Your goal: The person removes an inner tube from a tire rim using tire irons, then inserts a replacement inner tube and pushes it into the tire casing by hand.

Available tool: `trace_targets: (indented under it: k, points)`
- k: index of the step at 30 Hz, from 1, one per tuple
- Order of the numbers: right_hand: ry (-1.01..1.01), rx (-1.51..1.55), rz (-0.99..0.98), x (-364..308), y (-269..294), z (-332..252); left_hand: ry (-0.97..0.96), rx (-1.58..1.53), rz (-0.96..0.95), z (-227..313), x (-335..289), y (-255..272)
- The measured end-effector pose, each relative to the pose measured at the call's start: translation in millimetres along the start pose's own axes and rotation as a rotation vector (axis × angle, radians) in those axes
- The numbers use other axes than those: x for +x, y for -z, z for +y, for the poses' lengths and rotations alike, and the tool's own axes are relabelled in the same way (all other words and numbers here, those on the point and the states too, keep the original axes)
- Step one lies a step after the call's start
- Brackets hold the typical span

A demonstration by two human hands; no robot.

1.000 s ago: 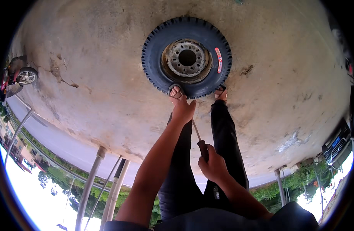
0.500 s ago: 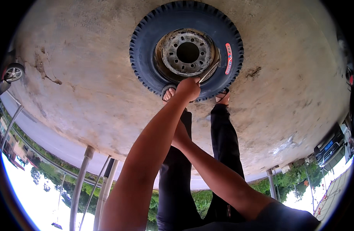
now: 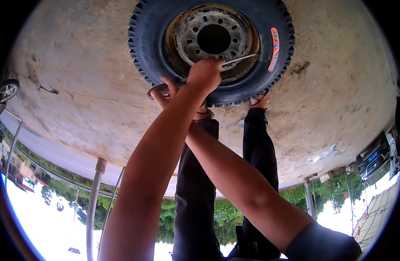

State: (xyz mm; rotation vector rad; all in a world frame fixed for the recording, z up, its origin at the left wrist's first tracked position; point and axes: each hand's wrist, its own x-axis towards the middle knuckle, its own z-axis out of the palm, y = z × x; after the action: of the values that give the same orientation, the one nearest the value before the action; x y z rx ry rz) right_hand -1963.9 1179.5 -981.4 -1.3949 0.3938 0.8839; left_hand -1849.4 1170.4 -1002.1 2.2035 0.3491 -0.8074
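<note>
A black truck tyre [image 3: 150, 56] lies flat on the ground around a rusty steel rim [image 3: 181, 32]. My left hand [image 3: 205, 75] is closed on a tyre lever [image 3: 240, 59], a thin metal bar whose bright end reaches right across the rim to the tyre's inner edge. My forearms cross, the left over the right. Left of it, by the tyre's near edge, my right hand [image 3: 164, 96] has thumb and finger curled about a dark brown rounded thing [image 3: 158, 90]. Its kind cannot be made out, and the left forearm hides part of that hand.
My feet stand close to the tyre's near edge, the right foot [image 3: 260, 102] in a sandal. The concrete ground [image 3: 91, 100] is stained and cracked. Metal posts [image 3: 95, 191] rise at the lower left, and a dark vehicle [image 3: 374, 161] stands at far right.
The lever has swung flatter, its tip now farther up and right along the rim. My right hand has come out from behind the left forearm toward the left. The view is closer to the tyre.
</note>
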Motion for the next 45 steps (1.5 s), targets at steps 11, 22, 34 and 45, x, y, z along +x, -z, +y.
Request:
trace_targets:
  k: [11, 22, 34, 45]
  points:
    - [0.040, 0.113, 0.173, 90, -21, -65, -0.085, 0.242, -0.270, 25, 66, 47]
    - [-0.204, 0.662, 0.108, -73, 62, -191, -0.164, 0.556, -0.700, 132, 39, 83]
    - [-0.480, 0.443, -0.119, -135, 325, -275, 0.464, -0.915, 0.160, 256, -53, -60]
    - [-0.654, 0.107, -0.247, -83, 406, -337, 0.602, -1.041, 0.251, 315, -14, -78]
